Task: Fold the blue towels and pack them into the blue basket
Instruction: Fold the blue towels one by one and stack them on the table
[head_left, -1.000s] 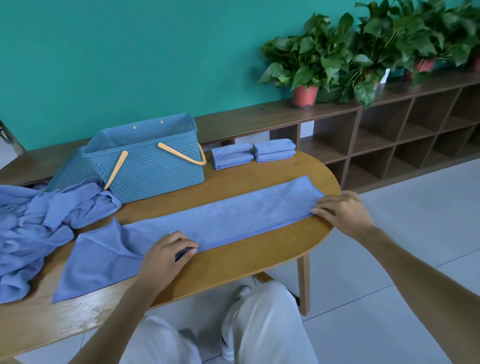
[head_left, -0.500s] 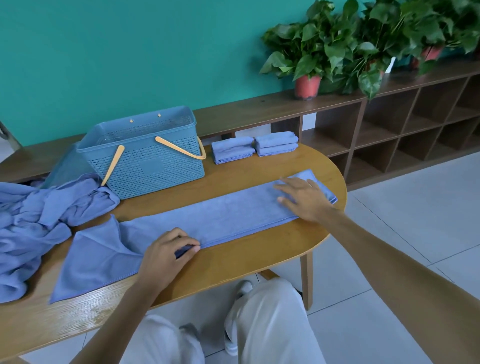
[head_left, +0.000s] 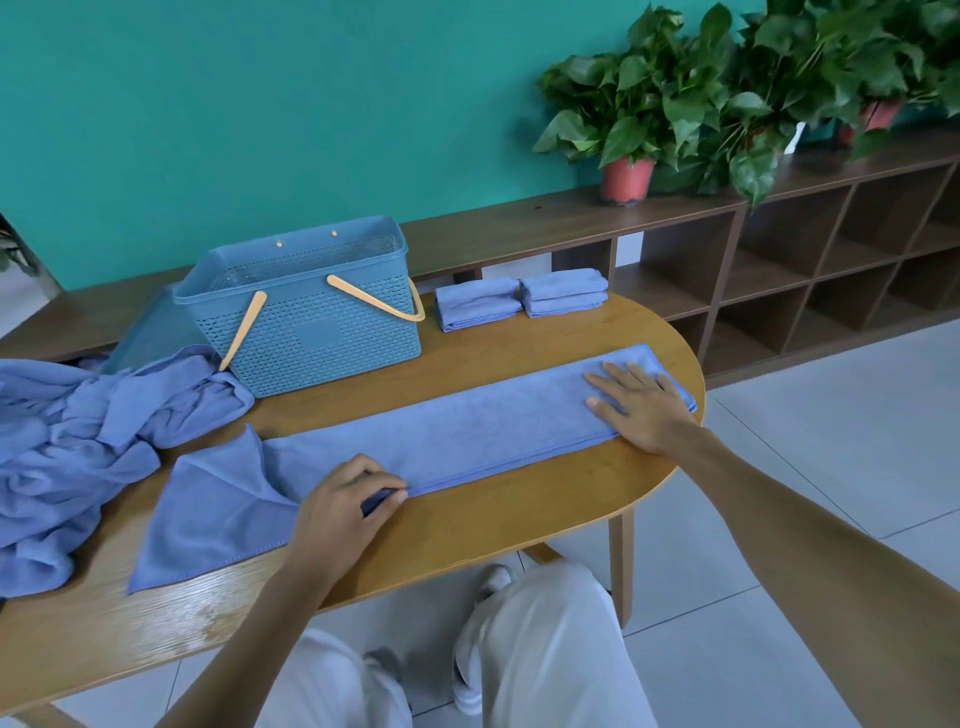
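Observation:
A long blue towel (head_left: 467, 431) lies folded lengthwise across the wooden table (head_left: 498, 519), its left end still spread in a wider flap. My left hand (head_left: 343, 509) pinches the towel's near folded edge at mid-length. My right hand (head_left: 641, 405) lies flat with straight fingers on the towel's right end. The blue basket (head_left: 311, 322) with tan handles stands at the back of the table, its inside showing no towels. Two folded blue towels (head_left: 519, 299) sit side by side to its right. A heap of unfolded blue towels (head_left: 78, 452) lies at the left.
A low wooden shelf unit (head_left: 779, 249) runs along the teal wall behind the table, with potted plants (head_left: 628, 119) on top. The table's rounded right end lies just beyond my right hand. My legs in light trousers are under the near edge; grey tiled floor lies to the right.
My right hand has slid from the towel's right tip inward onto the towel and flattened out. My left hand keeps its pinch on the near edge.

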